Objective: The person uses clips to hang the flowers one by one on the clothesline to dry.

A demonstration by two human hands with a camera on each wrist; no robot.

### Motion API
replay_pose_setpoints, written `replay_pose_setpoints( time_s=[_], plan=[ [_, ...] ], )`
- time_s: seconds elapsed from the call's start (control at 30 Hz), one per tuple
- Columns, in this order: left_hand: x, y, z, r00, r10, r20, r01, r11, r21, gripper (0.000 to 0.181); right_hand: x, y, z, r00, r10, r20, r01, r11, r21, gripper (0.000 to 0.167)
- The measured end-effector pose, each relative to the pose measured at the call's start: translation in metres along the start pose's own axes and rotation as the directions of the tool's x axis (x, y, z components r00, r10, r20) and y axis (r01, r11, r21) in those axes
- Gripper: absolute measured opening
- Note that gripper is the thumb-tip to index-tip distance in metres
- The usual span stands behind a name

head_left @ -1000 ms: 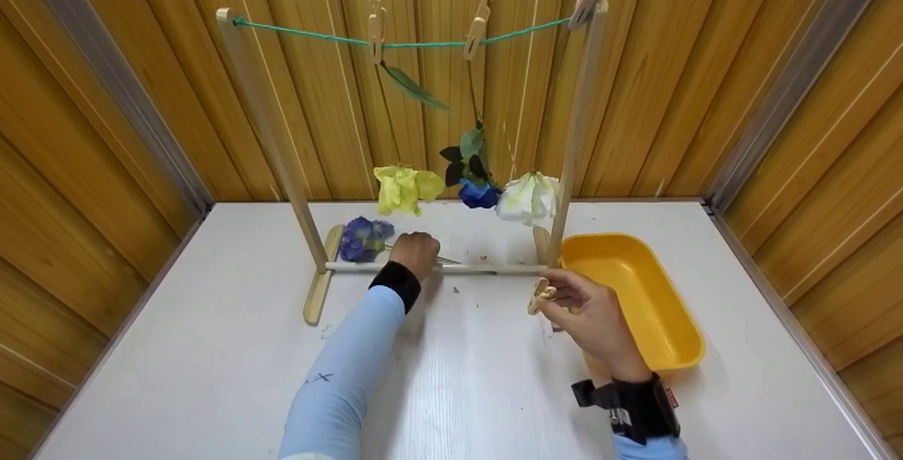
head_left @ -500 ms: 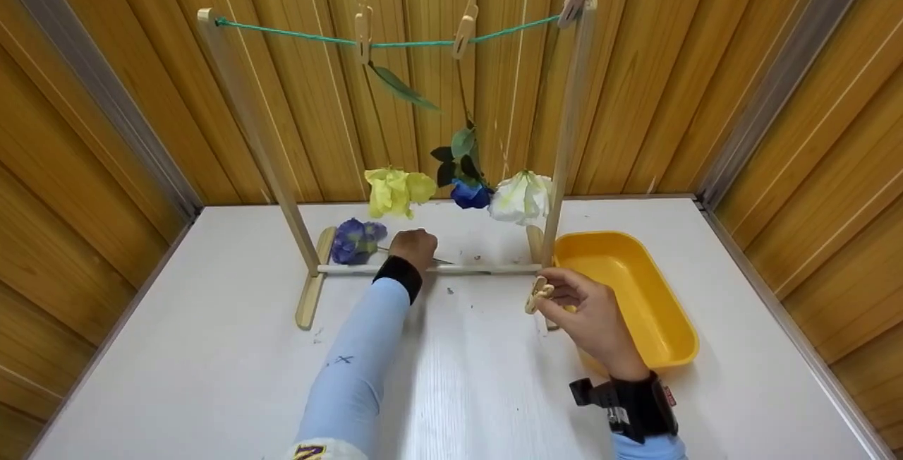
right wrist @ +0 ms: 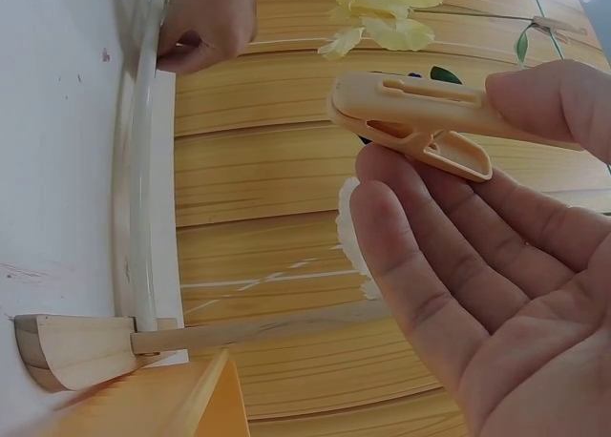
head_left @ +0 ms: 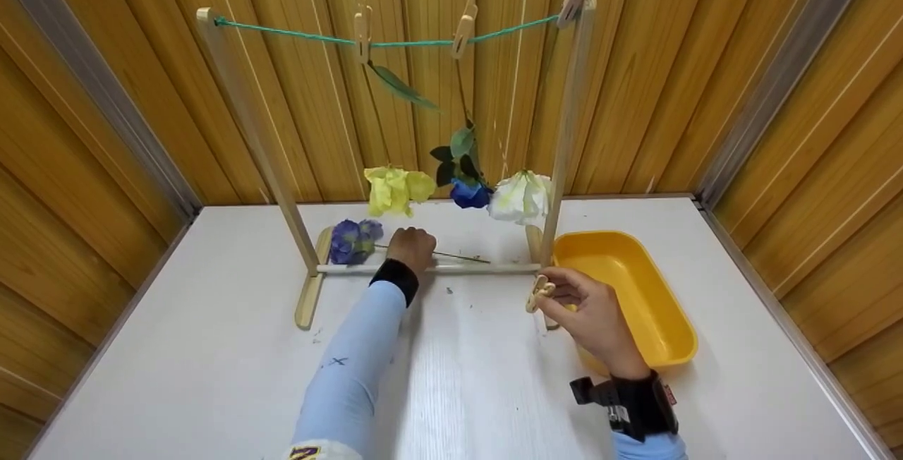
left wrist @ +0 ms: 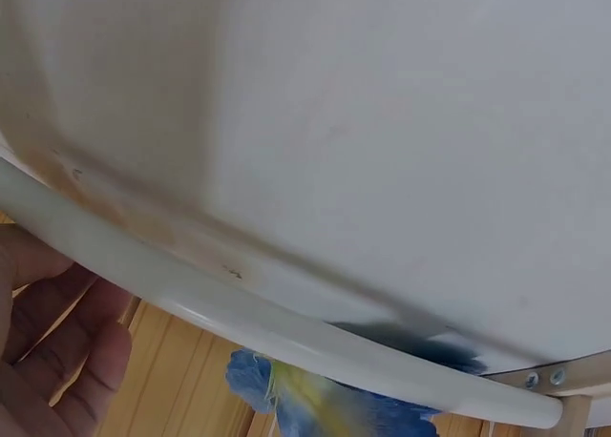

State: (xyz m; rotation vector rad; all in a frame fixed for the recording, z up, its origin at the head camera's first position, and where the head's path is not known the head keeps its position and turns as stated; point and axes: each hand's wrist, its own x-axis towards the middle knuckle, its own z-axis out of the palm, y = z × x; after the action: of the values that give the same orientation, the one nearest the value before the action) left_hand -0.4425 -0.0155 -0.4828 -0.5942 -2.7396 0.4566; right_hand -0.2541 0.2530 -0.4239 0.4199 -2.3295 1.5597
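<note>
In the head view a purple flower (head_left: 350,241) lies on the table behind the rack's white crossbar (head_left: 480,269), its thin stem (head_left: 462,257) pointing right. My left hand (head_left: 411,248) is curled over the middle of that stem and appears to grip it; the contact itself is hidden under the hand. In the left wrist view the curled fingers (left wrist: 72,346) show beyond the bar, the flower's petals (left wrist: 334,399) beside them. My right hand (head_left: 589,315) pinches a beige clothespin (right wrist: 410,122) between thumb and fingers, in front of the rack's right post.
A green cord (head_left: 303,34) spans the wooden rack posts. From clothespins on it, a yellow flower (head_left: 398,190), a blue flower (head_left: 470,193) and a white flower (head_left: 520,197) hang head down. A yellow tray (head_left: 677,329) stands at the right. Wooden-panel walls surround the table.
More of the purple flower's stem shows to the right of my left hand, which has shifted slightly left. My right hand holds the clothespin almost still. The head view has shifted a little.
</note>
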Motion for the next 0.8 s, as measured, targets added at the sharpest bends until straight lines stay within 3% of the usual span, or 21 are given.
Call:
replay_pose_setpoints(
  time_s=[0.2,0.27,0.37,0.43,0.5,0.67,0.8],
  plan=[
    [-0.004,-0.004,-0.003,0.989,0.024,-0.143,-0.009,0.994,0.108,0.018,0.000,0.000,0.000,1.000,0.002,0.000,-0.002,1.000,0.003,0.030],
    [-0.006,-0.004,-0.004,0.974,0.038,-0.223,-0.010,0.992,0.127,0.020,0.001,0.001,-0.001,1.000,-0.003,-0.003,0.003,1.000,-0.002,0.030],
    [-0.008,-0.003,-0.008,0.940,0.060,-0.335,-0.012,0.990,0.142,0.026,0.001,0.000,-0.001,1.000,-0.015,-0.010,0.015,1.000,-0.003,0.030],
    [-0.011,-0.002,-0.012,0.922,0.071,-0.381,-0.026,0.992,0.124,0.028,0.001,-0.001,-0.001,1.000,-0.022,-0.014,0.022,1.000,-0.002,0.031],
    [-0.013,0.000,-0.018,0.918,0.084,-0.389,-0.047,0.993,0.104,0.027,0.001,-0.001,-0.001,1.000,-0.018,-0.018,0.018,1.000,-0.002,0.031],
    [-0.024,0.006,-0.032,0.925,0.113,-0.363,-0.103,0.994,0.047,0.024,0.001,-0.001,-0.001,1.000,-0.010,-0.022,0.010,1.000,-0.003,0.032],
    [-0.036,0.013,-0.040,0.904,0.100,-0.416,-0.111,0.994,-0.003,0.027,0.000,-0.002,-0.002,1.000,-0.005,-0.019,0.005,1.000,-0.002,0.032]
  ],
)
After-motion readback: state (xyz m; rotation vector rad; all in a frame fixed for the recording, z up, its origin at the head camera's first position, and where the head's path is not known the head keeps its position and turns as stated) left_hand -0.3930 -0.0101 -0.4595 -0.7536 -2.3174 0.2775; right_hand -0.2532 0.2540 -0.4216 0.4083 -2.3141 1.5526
